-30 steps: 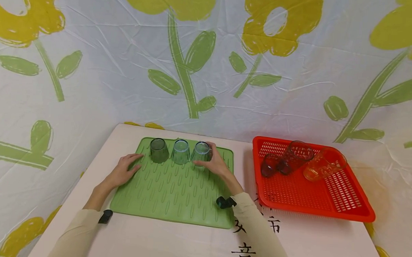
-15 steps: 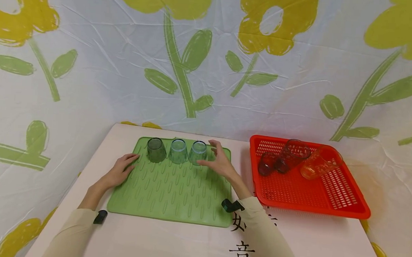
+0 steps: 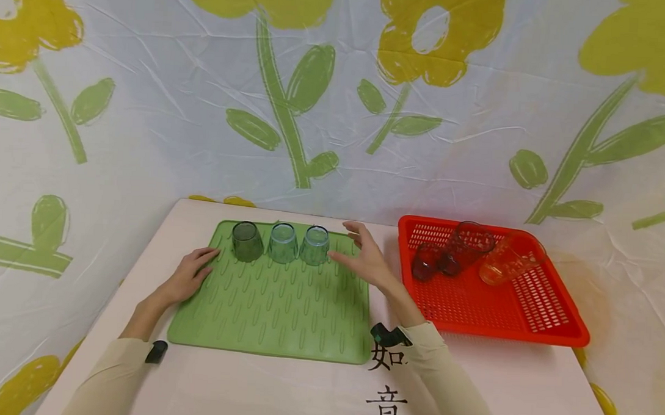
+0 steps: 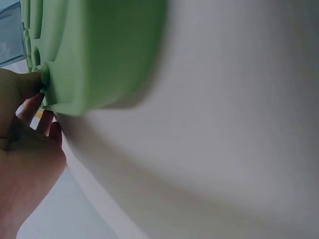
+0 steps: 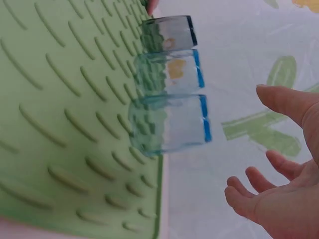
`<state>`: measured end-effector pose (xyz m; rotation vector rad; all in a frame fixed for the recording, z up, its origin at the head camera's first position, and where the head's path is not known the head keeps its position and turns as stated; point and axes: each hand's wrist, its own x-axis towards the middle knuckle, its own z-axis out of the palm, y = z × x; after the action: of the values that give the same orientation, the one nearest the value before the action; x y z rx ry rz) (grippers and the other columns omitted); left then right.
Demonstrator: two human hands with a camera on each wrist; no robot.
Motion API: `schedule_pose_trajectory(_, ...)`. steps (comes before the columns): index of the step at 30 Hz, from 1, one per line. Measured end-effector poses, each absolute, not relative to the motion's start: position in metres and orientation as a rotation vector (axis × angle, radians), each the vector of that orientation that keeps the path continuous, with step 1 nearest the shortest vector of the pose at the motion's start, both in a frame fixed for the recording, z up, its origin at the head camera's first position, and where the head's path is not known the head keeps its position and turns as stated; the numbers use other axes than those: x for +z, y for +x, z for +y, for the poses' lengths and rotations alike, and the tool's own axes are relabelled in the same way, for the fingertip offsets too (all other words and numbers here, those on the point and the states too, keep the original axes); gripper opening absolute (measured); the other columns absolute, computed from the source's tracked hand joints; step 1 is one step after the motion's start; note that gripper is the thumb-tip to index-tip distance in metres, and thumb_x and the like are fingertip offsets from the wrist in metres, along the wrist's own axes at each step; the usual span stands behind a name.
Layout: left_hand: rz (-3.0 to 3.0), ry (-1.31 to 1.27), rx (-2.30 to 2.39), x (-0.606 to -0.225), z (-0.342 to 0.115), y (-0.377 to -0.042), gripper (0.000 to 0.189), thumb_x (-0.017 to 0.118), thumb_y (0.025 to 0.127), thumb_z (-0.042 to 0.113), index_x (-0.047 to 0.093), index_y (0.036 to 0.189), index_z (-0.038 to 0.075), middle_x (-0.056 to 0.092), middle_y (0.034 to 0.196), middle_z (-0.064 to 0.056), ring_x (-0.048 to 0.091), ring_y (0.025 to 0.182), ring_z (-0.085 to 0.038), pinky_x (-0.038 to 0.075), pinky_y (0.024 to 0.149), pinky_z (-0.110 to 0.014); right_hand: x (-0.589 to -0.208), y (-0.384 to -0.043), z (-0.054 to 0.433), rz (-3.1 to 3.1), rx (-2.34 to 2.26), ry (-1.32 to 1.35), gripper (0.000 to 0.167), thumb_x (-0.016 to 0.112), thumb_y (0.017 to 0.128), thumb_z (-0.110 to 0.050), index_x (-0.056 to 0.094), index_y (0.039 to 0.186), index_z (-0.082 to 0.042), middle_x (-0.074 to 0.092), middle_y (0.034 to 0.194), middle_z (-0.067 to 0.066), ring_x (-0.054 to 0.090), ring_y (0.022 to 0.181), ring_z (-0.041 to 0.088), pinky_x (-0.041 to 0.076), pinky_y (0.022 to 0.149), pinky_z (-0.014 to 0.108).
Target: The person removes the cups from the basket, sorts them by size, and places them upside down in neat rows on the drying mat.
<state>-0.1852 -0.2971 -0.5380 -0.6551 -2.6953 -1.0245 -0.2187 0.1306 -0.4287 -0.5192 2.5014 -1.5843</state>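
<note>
Pale blue glass tumblers, two of them (image 3: 283, 243) (image 3: 315, 246), and one dark grey glass tumbler (image 3: 247, 242) stand in a row, wider ends down, near the far edge of a green ribbed mat (image 3: 274, 309). Right of them, the right hand (image 3: 370, 257) is spread wide and holds nothing, its thumb near the end tumbler but apart. At the mat's left edge rests the left hand (image 3: 187, 277), fingers loosely bent, gripping no glass.

Ribbed surface stretches from the row to the mat's near edge; a strip of pale table (image 3: 238, 381) separates mat from red perforated plastic basket (image 3: 487, 336). At least three see-through glasses (image 3: 470, 240) lean inside; overlap blurs their outlines. Black brushed characters (image 3: 387, 406) run off the bottom, where both sleeves are also cut off.
</note>
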Motion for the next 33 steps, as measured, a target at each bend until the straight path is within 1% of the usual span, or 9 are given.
schedule_pose_trajectory(3,-2.702,-0.656,-1.029,-0.537,-0.298,-0.185,0.039,0.058,0.096,-0.015,0.051,0.134,-0.022,0.048,0.133,-0.042,0.044,0.123,-0.062,0.036,0.098,-0.072,-0.422,-0.217,0.139,2.509,-1.592,-0.563,0.071,0.076,0.094,-0.013,0.038,0.152,0.001,0.039,0.157,0.019,0.036,0.146,0.039,0.025,0.122,0.050)
schedule_pose_trajectory(9,-2.707,-0.642,-1.029,-0.535,-0.298,-0.183,0.039,0.058,0.097,-0.014,0.051,0.134,-0.021,0.048,0.133,-0.042,0.044,0.122,-0.062,0.036,0.098,-0.072,-0.407,-0.216,0.159,2.529,-1.590,-0.501,0.062,0.076,0.096,-0.017,0.046,0.149,-0.002,0.045,0.153,0.016,0.034,0.148,0.035,0.024,0.123,0.048)
schedule_pose_trajectory(13,-2.718,-0.634,-1.053,-0.535,-0.299,-0.183,0.039,0.057,0.097,-0.014,0.051,0.135,-0.021,0.046,0.134,-0.042,0.043,0.123,-0.062,0.034,0.098,-0.072,-0.400,-0.218,0.174,2.563,-1.614,-0.463,0.057,0.075,0.096,-0.016,0.049,0.145,-0.001,0.049,0.149,0.018,0.037,0.145,0.037,0.026,0.122,0.049)
schedule_pose_trajectory(16,-2.731,-0.630,-1.073,-0.535,-0.299,-0.183,0.040,0.056,0.098,-0.013,0.049,0.137,-0.021,0.045,0.136,-0.042,0.041,0.124,-0.062,0.032,0.098,-0.073,-0.397,-0.221,0.186,2.580,-1.615,-0.425,0.055,0.074,0.097,-0.017,0.051,0.144,-0.002,0.049,0.148,0.017,0.037,0.146,0.037,0.027,0.122,0.050)
schedule_pose_trajectory(20,-2.734,-0.626,-1.077,-0.535,-0.300,-0.183,0.040,0.054,0.099,-0.013,0.048,0.138,-0.022,0.043,0.137,-0.043,0.039,0.125,-0.062,0.031,0.099,-0.073,-0.394,-0.225,0.202,2.634,-1.561,-0.390,0.051,0.074,0.097,-0.020,0.054,0.142,-0.004,0.049,0.149,0.015,0.037,0.146,0.037,0.031,0.119,0.055)
schedule_pose_trajectory(25,-2.727,-0.636,-1.079,-0.536,-0.300,-0.183,0.040,0.054,0.099,-0.013,0.048,0.137,-0.022,0.043,0.136,-0.043,0.039,0.124,-0.062,0.031,0.098,-0.073,-0.393,-0.231,0.221,2.706,-1.472,-0.388,0.050,0.071,0.099,-0.015,0.052,0.143,0.000,0.049,0.148,0.021,0.038,0.145,0.041,0.031,0.119,0.056)
schedule_pose_trajectory(28,-2.722,-0.643,-1.078,-0.536,-0.298,-0.183,0.040,0.055,0.098,-0.013,0.048,0.137,-0.021,0.044,0.136,-0.043,0.039,0.124,-0.062,0.031,0.098,-0.073,-0.392,-0.233,0.232,2.745,-1.408,-0.373,0.049,0.069,0.099,-0.013,0.051,0.143,0.001,0.049,0.148,0.023,0.039,0.143,0.042,0.030,0.118,0.057)
schedule_pose_trajectory(33,-2.728,-0.631,-1.066,-0.534,-0.297,-0.183,0.040,0.056,0.098,-0.013,0.049,0.137,-0.020,0.045,0.136,-0.042,0.040,0.124,-0.061,0.032,0.098,-0.072,-0.390,-0.237,0.248,2.746,-1.348,-0.361,0.055,0.069,0.099,-0.013,0.045,0.147,0.003,0.046,0.151,0.026,0.037,0.144,0.045,0.029,0.118,0.060)
